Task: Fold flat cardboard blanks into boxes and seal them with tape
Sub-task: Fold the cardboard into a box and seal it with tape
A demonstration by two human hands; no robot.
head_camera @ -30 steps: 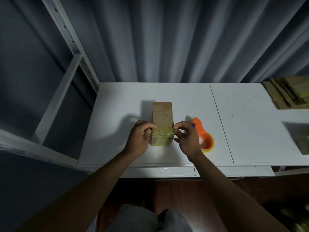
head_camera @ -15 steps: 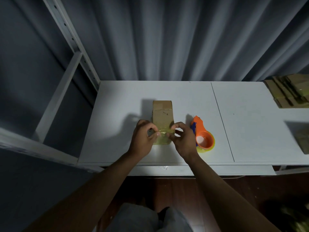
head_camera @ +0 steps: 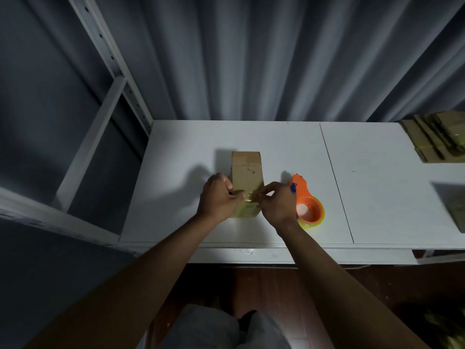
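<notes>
A small folded cardboard box (head_camera: 247,172) lies on the white table (head_camera: 176,157), its near end wrapped in yellowish clear tape (head_camera: 247,209). My left hand (head_camera: 218,197) grips the box's near left side, thumb on top by the tape. My right hand (head_camera: 274,204) meets it from the right and pinches the tape at the box's top edge. An orange tape dispenser (head_camera: 305,202) with a yellow-tinted roll lies just right of my right hand.
A stack of flat cardboard blanks (head_camera: 437,138) sits at the table's far right corner. Another dim cardboard piece (head_camera: 455,215) lies at the right edge. A white metal shelf frame (head_camera: 105,79) rises on the left. Grey curtains hang behind.
Both hands have drawn closer together over the box's near end; fingers that were at the sides now meet on the tape on top. Box and dispenser have stayed put.
</notes>
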